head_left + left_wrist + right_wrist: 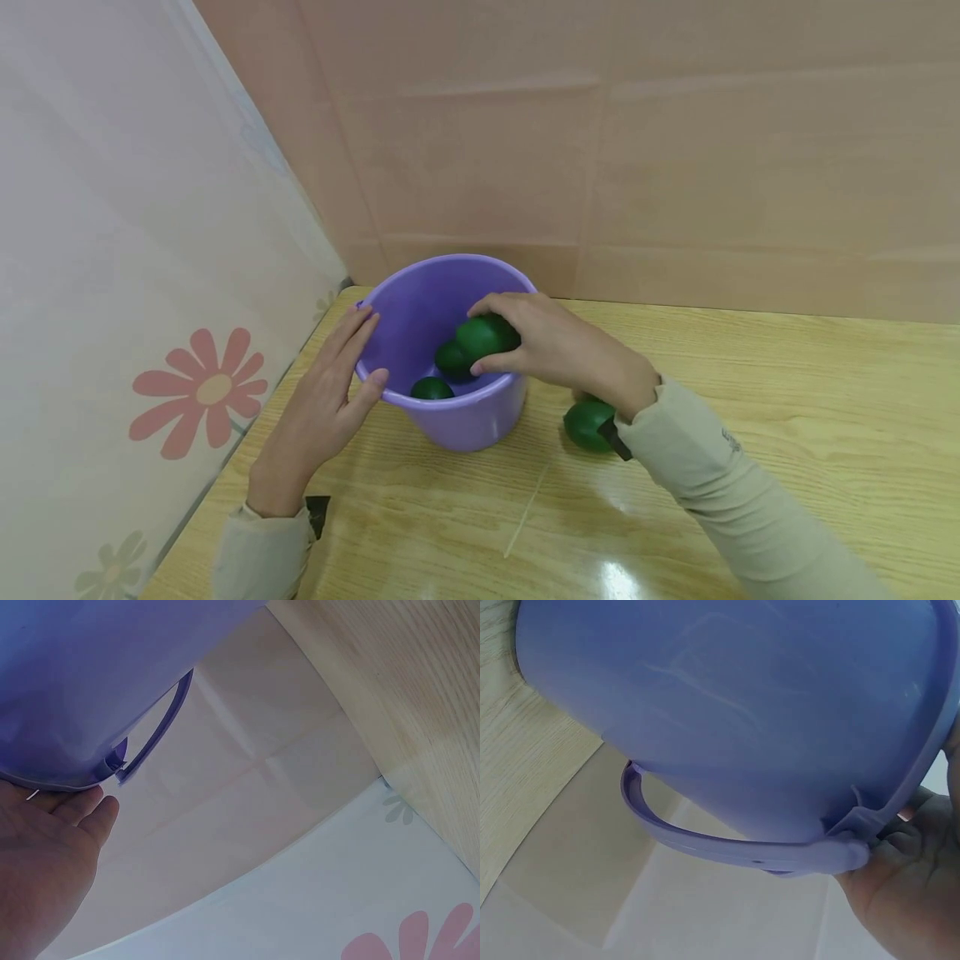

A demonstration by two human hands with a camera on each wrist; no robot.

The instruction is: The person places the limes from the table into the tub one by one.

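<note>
The bucket (468, 421) stands upright on the table (750, 400). At the right side of its mouth, the right hand (558, 340) reaches over the rim, thumb and fingers curled round the held fruit (487, 335), which is green. That fruit sits inside the bucket's mouth outline, directly left of the right palm, so the relation that counts is height: its drop to the bucket's floor, which the head view does not settle. Its long axis seems to run roughly left to right across the bucket, though the fingers hide part of it. The right hand is clearly the nearer one.

The left hand (326, 400) rests on the bucket's left rim, fingers extended and thumb apart, with no fruit in its grip.

Inside the bucket, a second fruit (452, 361) shows just left of the held one; whether they touch, I cannot tell. A third fruit (432, 388) lies by the near wall. Right of the bucket, under the right wrist, a loose fruit (587, 425) lies on the table.
</note>
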